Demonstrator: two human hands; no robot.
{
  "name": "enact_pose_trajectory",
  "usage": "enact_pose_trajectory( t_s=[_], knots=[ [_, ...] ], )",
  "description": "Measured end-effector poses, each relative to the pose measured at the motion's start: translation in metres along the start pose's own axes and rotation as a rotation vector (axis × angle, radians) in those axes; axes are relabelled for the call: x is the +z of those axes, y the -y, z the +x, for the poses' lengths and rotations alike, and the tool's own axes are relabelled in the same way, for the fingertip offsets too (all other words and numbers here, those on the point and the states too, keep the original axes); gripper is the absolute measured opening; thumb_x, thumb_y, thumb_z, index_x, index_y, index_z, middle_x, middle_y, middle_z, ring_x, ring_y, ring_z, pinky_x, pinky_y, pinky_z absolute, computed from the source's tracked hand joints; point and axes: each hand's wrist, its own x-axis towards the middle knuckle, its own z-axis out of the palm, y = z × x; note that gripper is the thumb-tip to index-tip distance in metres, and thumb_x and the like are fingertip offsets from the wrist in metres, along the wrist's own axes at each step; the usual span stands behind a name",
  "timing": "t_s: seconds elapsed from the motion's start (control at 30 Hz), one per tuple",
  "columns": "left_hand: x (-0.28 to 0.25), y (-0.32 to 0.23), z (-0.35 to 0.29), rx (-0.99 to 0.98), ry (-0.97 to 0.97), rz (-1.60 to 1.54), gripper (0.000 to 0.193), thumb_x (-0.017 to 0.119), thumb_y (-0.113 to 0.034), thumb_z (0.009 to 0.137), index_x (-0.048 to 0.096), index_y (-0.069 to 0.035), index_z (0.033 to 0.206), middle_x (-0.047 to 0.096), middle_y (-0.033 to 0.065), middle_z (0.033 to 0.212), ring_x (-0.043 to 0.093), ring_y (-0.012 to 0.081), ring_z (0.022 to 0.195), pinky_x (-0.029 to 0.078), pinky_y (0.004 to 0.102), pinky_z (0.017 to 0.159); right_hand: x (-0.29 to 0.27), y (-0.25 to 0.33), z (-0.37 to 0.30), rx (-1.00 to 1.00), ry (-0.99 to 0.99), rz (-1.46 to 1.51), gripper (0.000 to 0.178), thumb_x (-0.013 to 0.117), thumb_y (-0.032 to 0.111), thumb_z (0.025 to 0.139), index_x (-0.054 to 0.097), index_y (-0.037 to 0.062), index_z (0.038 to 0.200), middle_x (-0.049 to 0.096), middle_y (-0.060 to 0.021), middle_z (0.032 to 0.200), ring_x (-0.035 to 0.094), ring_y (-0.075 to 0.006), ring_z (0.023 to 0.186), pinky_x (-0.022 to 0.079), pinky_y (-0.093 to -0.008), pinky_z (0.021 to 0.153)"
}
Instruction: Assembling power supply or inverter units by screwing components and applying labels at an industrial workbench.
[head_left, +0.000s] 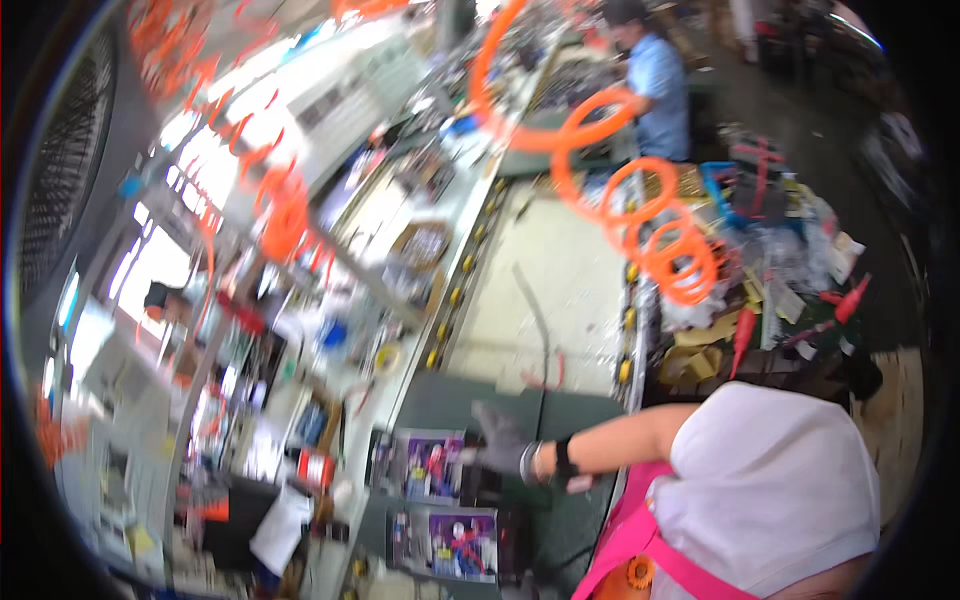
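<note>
My right hand (503, 442), in a grey glove with a dark band at the wrist, reaches in from the right. Its fingers look spread, though motion blurs them, and the tips are at the right edge of a dark box with a purple printed picture (432, 468). Whether they touch it I cannot tell. A similar box (460, 545) lies just below it in the view, also face up. At the bottom edge only a sliver of my left hand (520, 588) shows, grey-gloved, beside that second box; its fingers are hidden.
A pale conveyor belt (530, 280) runs away beyond the dark green work surface (570, 500). Coiled orange air hoses (640, 210) hang overhead. Cluttered benches stand left; plastic bags and cartons (700, 365) crowd the right. Further off is a person in a blue shirt (660, 90).
</note>
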Motion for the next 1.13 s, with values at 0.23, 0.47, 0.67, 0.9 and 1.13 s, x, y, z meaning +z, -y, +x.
enact_pose_trajectory(
  t_s=[0.23,0.47,0.67,0.9,1.13],
  knots=[
    [0.055,-0.048,0.073,0.309,0.239,0.031,0.057,0.065,-0.034,0.084,0.049,-0.006,0.13,0.059,0.0168,0.122,0.059,0.0285,0.103,0.046,0.0366,0.089,0.042,0.01,0.028,0.476,0.255,-0.075,0.106,0.061,0.045,0.076,0.005,-0.0227,0.135,0.05,-0.0394,0.117,0.058,-0.0404,0.105,0.048,-0.0391,0.09],
    [0.117,-0.101,0.07,0.433,0.333,0.007,0.059,0.063,-0.023,0.085,0.039,-0.004,0.136,0.058,0.0153,0.122,0.059,0.0241,0.103,0.046,0.0337,0.088,-0.004,0.013,0.05,-0.049,0.728,0.025,0.038,0.066,0.027,0.07,0.062,-0.0042,0.091,0.065,-0.0201,0.084,0.062,-0.0351,0.076,0.049,-0.0407,0.069],
    [0.117,-0.109,0.003,0.214,0.299,0.024,0.057,0.061,-0.028,0.085,0.042,-0.004,0.134,0.057,0.0185,0.121,0.057,0.0291,0.106,0.046,0.036,0.089,0.029,0.033,0.104,-0.372,1.091,-0.245,0.059,0.065,0.04,0.077,0.056,-0.0069,0.112,0.063,-0.0271,0.101,0.063,-0.0339,0.089,0.049,-0.0424,0.076],
    [-0.067,-0.07,-0.052,-0.338,0.642,-0.543,0.044,0.063,-0.028,0.088,0.057,0.0,0.121,0.062,0.0084,0.111,0.058,0.019,0.102,0.045,0.031,0.09,-0.108,0.0,0.039,-0.174,0.571,0.307,0.045,0.06,0.035,0.086,0.06,-0.0012,0.112,0.065,-0.0142,0.104,0.061,-0.0167,0.096,0.049,-0.03,0.082],
    [-0.193,0.034,0.143,-0.056,0.387,-1.153,0.071,0.057,-0.036,0.089,0.025,-0.009,0.145,0.037,0.0203,0.143,0.035,0.0299,0.134,0.025,0.0383,0.113,-0.201,0.009,-0.148,0.445,0.291,-0.191,0.036,0.061,0.04,0.085,0.066,0.0074,0.073,0.059,-0.0033,0.061,0.06,-0.0138,0.061,0.048,-0.024,0.059]
  ],
)
